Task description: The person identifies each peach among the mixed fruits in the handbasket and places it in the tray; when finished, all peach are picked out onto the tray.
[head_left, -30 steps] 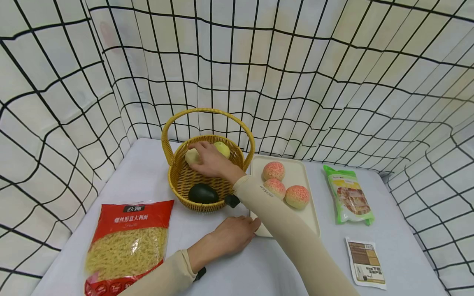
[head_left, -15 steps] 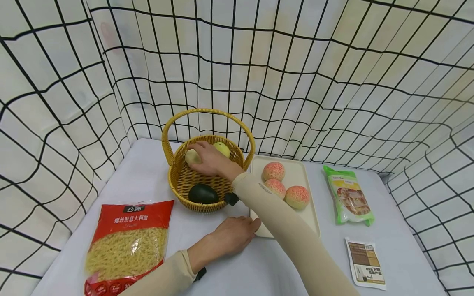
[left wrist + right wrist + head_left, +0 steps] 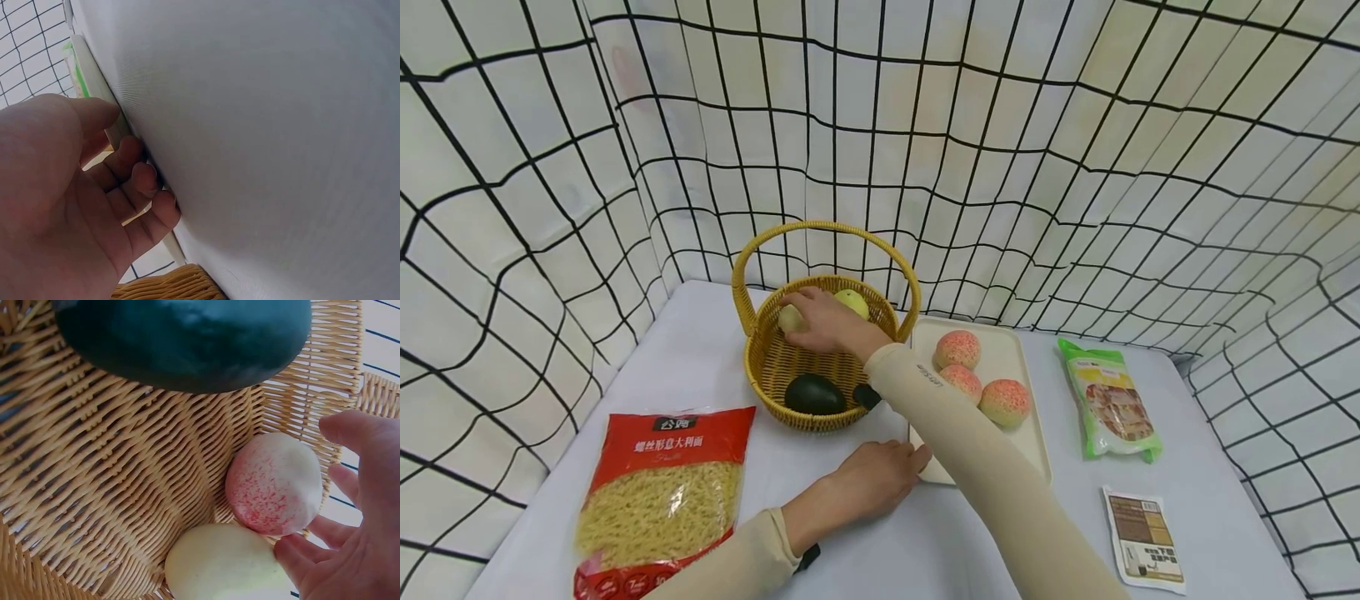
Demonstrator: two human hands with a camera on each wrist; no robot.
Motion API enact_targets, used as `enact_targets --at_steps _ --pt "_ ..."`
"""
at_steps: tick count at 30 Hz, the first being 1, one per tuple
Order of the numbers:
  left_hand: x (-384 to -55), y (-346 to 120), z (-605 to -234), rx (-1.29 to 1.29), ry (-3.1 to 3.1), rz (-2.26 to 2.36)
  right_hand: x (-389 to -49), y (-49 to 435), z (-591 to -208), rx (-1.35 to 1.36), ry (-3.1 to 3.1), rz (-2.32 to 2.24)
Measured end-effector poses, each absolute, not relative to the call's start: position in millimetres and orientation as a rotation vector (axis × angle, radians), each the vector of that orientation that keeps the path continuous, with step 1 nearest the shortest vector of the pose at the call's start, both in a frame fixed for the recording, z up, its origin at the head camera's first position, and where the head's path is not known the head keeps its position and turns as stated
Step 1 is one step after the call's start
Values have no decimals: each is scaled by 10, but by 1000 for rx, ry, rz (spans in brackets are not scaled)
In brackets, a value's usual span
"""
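My right hand [image 3: 823,321] reaches into a yellow wicker basket [image 3: 760,392]. In the right wrist view its fingers spread beside a pink-speckled peach [image 3: 275,484], which rests against the basket wall; only the peach's pale side shows in the head view. A pale yellow-green fruit [image 3: 219,565] lies next to the peach, right by the fingertips. A dark green avocado [image 3: 814,394] lies at the basket's near side. My left hand [image 3: 880,475] rests on the table, loosely curled at the near left corner of a cream tray [image 3: 1026,417]. Three peaches [image 3: 1006,403] sit on that tray.
A red bag of spiral pasta [image 3: 662,492] lies at the left. On the right are a green-and-clear food packet [image 3: 1112,400] and a small brown-and-white packet [image 3: 1144,537]. The basket handle [image 3: 823,225] arches over the basket. Black netting [image 3: 925,133] encloses the table's back and sides.
The head view has shifted slightly, so everything sits a little further right in it. Both hands keep nearly the same places, the right in the basket and the left by the tray.
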State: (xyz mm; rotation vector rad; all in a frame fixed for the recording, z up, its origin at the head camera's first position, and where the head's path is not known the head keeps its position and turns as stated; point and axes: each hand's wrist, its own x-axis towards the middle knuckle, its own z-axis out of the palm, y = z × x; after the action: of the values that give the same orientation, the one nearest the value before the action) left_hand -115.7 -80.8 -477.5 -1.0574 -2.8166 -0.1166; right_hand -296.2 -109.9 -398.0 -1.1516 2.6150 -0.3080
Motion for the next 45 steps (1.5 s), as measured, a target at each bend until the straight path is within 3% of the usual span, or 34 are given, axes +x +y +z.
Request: enact_targets --at_steps 20,45 --pt "-1129 -814 -4754 -1051 -2717 24 -2945 -1156 -3986 -1174 2650 44" --pt "-1129 -800 -4733 -1042 -2736 0 -2875 -1179 -3989 -1226 2655 36"
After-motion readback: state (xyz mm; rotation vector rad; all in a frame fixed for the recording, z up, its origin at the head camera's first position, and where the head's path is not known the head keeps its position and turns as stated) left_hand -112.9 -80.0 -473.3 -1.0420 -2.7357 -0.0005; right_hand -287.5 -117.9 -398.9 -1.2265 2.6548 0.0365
